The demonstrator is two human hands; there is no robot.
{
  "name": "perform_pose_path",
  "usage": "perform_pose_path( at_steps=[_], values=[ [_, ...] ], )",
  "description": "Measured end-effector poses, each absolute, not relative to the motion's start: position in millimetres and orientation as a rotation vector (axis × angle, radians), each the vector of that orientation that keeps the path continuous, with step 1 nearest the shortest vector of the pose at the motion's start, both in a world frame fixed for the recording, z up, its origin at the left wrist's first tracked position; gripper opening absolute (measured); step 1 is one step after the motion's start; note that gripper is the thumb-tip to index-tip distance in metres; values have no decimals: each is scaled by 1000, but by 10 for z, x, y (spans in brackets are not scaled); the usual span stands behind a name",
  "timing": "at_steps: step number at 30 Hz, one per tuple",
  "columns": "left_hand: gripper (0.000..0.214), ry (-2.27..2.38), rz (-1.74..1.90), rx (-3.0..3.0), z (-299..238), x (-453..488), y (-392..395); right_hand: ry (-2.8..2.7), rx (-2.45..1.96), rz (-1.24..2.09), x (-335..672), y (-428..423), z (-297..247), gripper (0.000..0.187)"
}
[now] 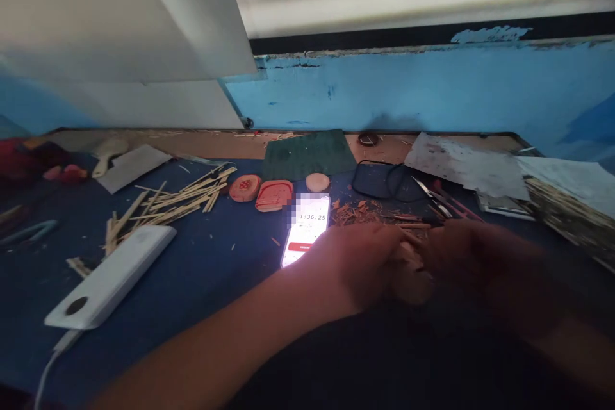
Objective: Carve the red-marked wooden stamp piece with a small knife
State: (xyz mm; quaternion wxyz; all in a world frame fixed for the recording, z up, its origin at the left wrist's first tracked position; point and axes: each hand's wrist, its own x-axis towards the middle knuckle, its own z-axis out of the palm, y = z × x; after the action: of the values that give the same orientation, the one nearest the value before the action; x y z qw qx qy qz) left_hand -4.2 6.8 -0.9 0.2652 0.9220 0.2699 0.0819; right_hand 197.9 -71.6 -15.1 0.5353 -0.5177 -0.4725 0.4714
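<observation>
Hands, left (369, 266) and right (480, 262), grasp one wooden piece (410, 275) beside one lit phone (305, 230).

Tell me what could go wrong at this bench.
The bare right hand is close to the metal blades lying just beyond it, so a careless reach might cut skin. The left hand is right beside the lit phone, which could get knocked, and the nearby wood shavings could scatter onto it.
</observation>
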Motion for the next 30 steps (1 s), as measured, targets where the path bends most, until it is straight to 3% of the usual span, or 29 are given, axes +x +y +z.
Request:
perform_pose_path(
  at_steps=[6,12,30],
  values=[
    [32,841,357,2361,21,-95,89,-912,-1156,1308,1946,-683,-83,39],
    [13,757,213,2182,87,-161,144,-879,-1061,1346,1947,-662,-115,42],
    [30,805,313,2108,-91,-141,166,-903,-1085,1319,1952,-682,-142,44]
  ],
)
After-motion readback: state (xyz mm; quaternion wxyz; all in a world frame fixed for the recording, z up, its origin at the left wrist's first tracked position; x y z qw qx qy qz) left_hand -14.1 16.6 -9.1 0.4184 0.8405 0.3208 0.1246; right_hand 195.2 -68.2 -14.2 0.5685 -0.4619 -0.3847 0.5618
